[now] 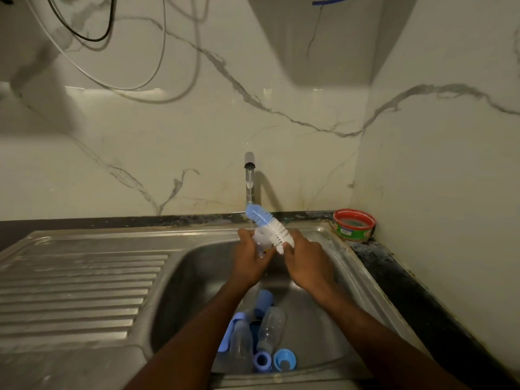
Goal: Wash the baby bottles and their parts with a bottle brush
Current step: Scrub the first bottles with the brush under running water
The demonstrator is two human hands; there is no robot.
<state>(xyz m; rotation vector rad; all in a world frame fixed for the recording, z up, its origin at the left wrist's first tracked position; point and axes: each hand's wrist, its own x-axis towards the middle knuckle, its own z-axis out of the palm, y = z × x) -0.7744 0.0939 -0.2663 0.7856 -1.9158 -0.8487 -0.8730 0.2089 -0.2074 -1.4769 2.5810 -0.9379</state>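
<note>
I am standing over the sink (pixel 332 280), which fills the lower middle of the frame, with the tap (pixel 249 178) running at centre. Bottles (pixel 270 327) and blue parts (pixel 284 359) are lying in the basin at lower centre, waiting their turn. My hands are working close together under the stream: my right hand (pixel 306 263) is gripping the brush (pixel 268 225) near the base of its bristles, its blue tip pointing up left toward the tap. My left hand (pixel 249 257) is curling round a small clear part (pixel 261 239); which part, I cannot tell. To do this well, I judge I should be turning the part against the bristles, keeping both under the water, and holding firmly since wet plastic is likely slippery.
</note>
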